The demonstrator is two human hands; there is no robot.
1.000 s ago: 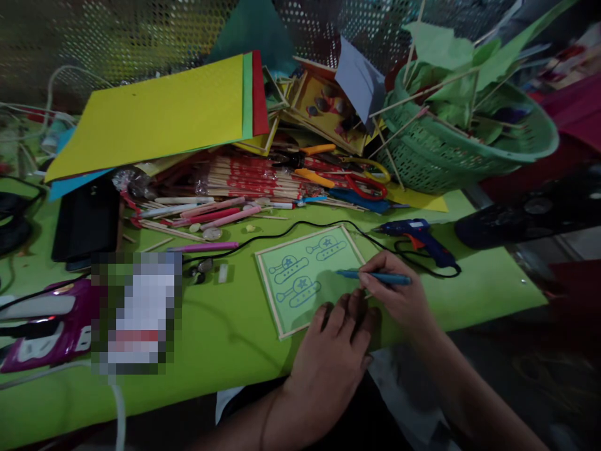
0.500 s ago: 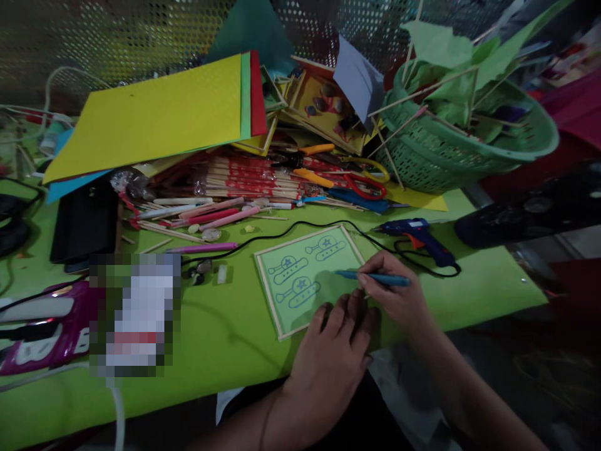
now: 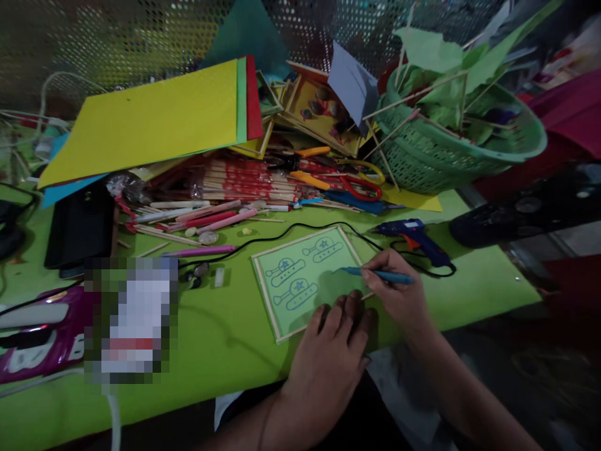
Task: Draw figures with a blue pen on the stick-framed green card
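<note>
A green sheet of paper edged with thin wooden sticks lies on the green tabletop. Three blue tank drawings with stars show on its left and upper parts. My right hand grips a blue pen, its tip over the sheet's right side, close to the paper. Whether the tip touches cannot be made out. My left hand lies flat with fingers stretched over the sheet's lower right edge, holding nothing.
A blue glue gun lies to the right, its black cord running behind the sheet. Bundled sticks, scissors and coloured paper fill the back, beside a green basket. A power strip sits at left.
The whole view has shifted slightly. The pen has tilted a little in my right hand, and my left hand stays on the sheet's edge. The drawings look the same.
</note>
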